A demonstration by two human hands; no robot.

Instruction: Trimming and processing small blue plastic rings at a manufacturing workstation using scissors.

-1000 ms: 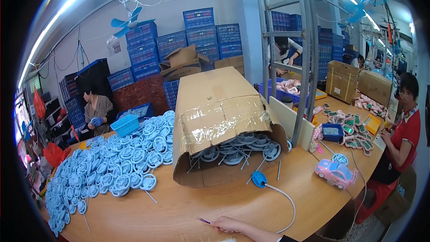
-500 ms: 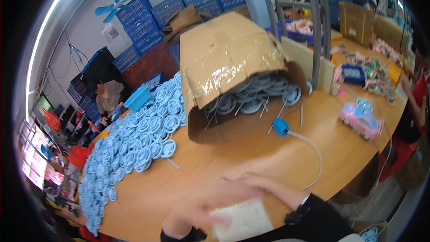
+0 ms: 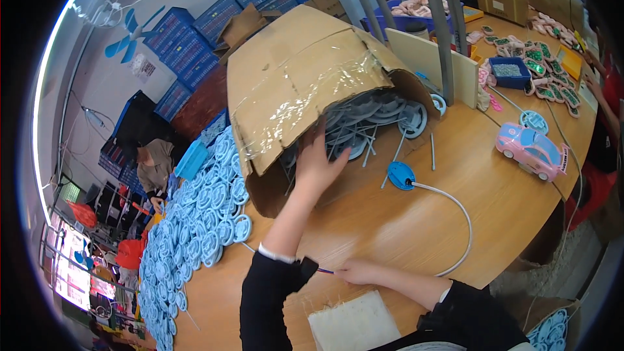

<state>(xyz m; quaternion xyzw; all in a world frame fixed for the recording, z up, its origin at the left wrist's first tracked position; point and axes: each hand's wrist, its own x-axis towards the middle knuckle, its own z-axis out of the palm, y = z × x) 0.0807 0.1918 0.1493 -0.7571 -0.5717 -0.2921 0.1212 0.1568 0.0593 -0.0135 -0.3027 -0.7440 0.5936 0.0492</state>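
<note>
Head view: two hands (image 3: pixel 318 164) (image 3: pixel 356 272), left splayed at one carton (image 3: pixel 292 81), right pinching thin wires (image 3: pixel 325 271)

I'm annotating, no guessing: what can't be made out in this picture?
Head view:
Back of the boxed rings: hidden by the carton, partly the left hand.
Tips of the dark wires pinched by the right hand: seemingly behind the left sleeve.
Blue tray's contents: too small.
Lower-right blue parts: cut off by the lower edge.
</note>
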